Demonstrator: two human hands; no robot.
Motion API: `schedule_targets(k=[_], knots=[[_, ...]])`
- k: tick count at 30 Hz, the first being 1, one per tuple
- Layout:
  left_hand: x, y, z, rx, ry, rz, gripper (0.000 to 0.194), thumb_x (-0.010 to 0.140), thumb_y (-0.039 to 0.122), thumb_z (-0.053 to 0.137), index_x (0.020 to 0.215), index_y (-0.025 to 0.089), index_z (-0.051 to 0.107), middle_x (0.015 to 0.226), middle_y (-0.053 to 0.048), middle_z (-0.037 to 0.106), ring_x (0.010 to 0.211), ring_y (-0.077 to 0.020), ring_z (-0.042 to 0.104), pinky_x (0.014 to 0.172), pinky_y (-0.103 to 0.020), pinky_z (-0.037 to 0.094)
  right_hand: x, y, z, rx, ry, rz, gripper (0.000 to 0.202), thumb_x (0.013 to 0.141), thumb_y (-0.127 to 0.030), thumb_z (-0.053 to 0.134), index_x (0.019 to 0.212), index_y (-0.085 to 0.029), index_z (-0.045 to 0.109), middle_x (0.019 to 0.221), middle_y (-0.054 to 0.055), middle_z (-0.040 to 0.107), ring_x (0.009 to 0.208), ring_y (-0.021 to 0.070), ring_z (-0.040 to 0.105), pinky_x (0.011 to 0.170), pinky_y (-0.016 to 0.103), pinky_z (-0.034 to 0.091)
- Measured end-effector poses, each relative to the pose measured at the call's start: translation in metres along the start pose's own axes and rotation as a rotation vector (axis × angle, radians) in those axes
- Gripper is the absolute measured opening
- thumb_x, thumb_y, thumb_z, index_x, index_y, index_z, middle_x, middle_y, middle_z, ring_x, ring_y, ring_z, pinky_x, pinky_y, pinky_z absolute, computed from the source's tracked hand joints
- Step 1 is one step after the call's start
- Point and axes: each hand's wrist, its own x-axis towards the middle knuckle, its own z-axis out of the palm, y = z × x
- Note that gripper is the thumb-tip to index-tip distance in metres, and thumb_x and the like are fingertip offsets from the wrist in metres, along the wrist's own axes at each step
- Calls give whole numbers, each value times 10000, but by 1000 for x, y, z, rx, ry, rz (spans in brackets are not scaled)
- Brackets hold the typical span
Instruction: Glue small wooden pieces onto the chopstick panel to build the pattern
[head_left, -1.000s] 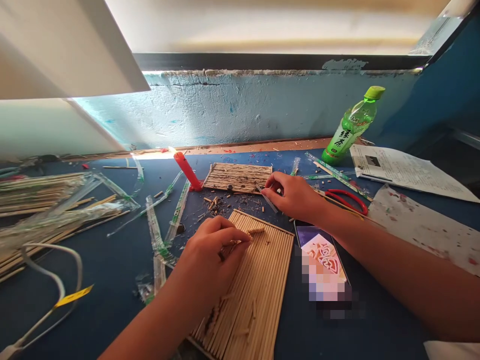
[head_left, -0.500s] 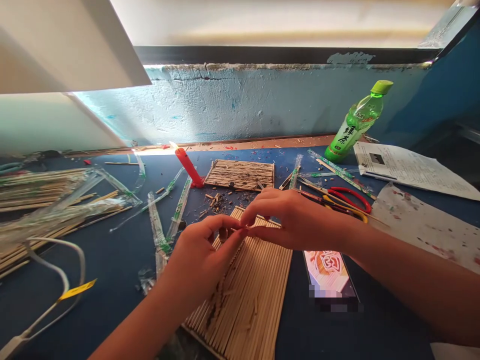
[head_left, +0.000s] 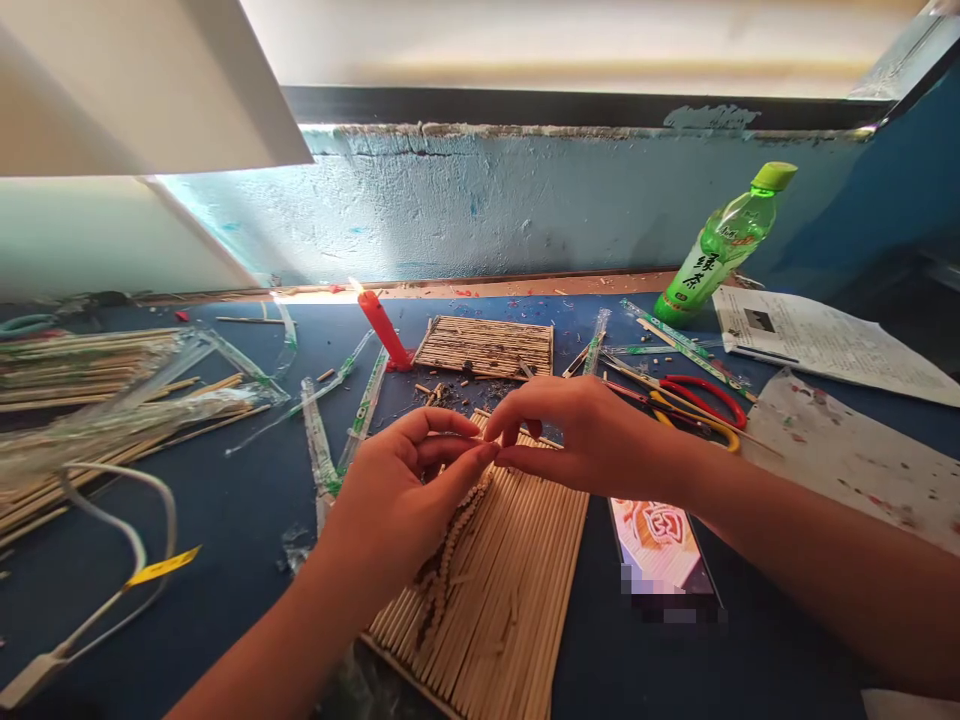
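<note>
Over the upper part of a panel of wooden sticks (head_left: pixel 525 570), my left hand (head_left: pixel 409 490) and my right hand (head_left: pixel 577 435) meet at the fingertips. Both pinch at the same spot, and whatever lies between the fingertips is too small to make out. A curved row of small wooden pieces (head_left: pixel 453 540) runs along the panel's left part, partly behind my left hand. Loose slivers lie on the panel. Beyond my hands is a smaller stick panel (head_left: pixel 487 346), with dark crumbs and stick bits in front of it.
A lit red candle (head_left: pixel 381 328) leans left of the small panel. Scissors (head_left: pixel 705 400), a phone (head_left: pixel 664 545), a green bottle (head_left: pixel 724 245) and papers (head_left: pixel 832 340) are on the right. Bundled sticks (head_left: pixel 90 370), plastic wrappers and a white cable (head_left: pixel 139 530) lie left.
The fingers of my left hand have shifted a little, and more of the curved row shows beneath them. My fingertips stay together. The whole view has shifted slightly.
</note>
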Motion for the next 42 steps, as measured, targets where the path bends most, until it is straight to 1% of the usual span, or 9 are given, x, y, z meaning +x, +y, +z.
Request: schedule_targets(k=[2,4,8,10,12,17,22,31,42], knots=[[-1,0,0,6,-10,20,254,767,255,785,974,235,639,844,-3,758,781,-177,700,651,-245,489,0,0,0,1,-2,11,98,874,-212,674,959,-178,709,885,2,726,811,102,637,777,236,463],[-3,0,1,43,-17,59,220,804,279,755,986,240,636,893,-7,754,829,-184,705,695,-267,505,0,-1,0,15,-9,44,91,865,-198,673,940,-187,724,879,1,734,802,109,640,772,242,465],[-6,2,5,212,2,150,155,857,297,694,995,252,640,960,-4,724,892,-194,689,783,-319,516,-1,-2,-1,71,-24,210,92,831,-195,688,903,-205,745,765,-26,719,686,97,615,641,217,449],[-7,4,5,313,14,176,142,858,293,687,988,255,644,952,-2,712,880,-198,675,769,-330,512,-1,-2,-2,102,-57,277,105,829,-216,687,911,-209,754,745,-25,718,668,102,613,612,219,443],[-7,4,5,381,21,185,134,863,311,676,980,253,646,929,-6,706,855,-202,663,732,-331,506,-1,-2,-4,117,-94,298,129,844,-227,669,934,-212,759,776,-11,734,695,116,631,633,232,456],[-6,2,1,445,74,206,163,886,375,643,994,253,640,889,-7,690,769,-188,621,645,-311,473,0,-3,-8,71,-118,248,142,849,-199,659,943,-225,761,833,-1,745,755,132,649,702,254,475],[-6,4,0,507,92,220,127,892,364,631,980,272,641,808,26,661,682,-161,557,623,-299,441,-2,-1,-2,27,-142,170,112,835,-198,693,912,-241,762,885,3,704,776,118,635,748,256,471],[-7,7,2,520,111,232,120,879,340,619,952,255,661,807,14,675,688,-168,575,572,-281,419,-4,5,8,-71,-195,110,102,858,-181,670,899,-224,752,898,24,641,780,122,606,754,266,465],[-8,7,1,493,112,265,97,873,307,613,929,252,670,764,22,638,657,-146,551,533,-257,405,-3,11,11,-115,-225,63,94,874,-192,653,898,-223,739,926,36,639,807,130,601,750,270,466]])
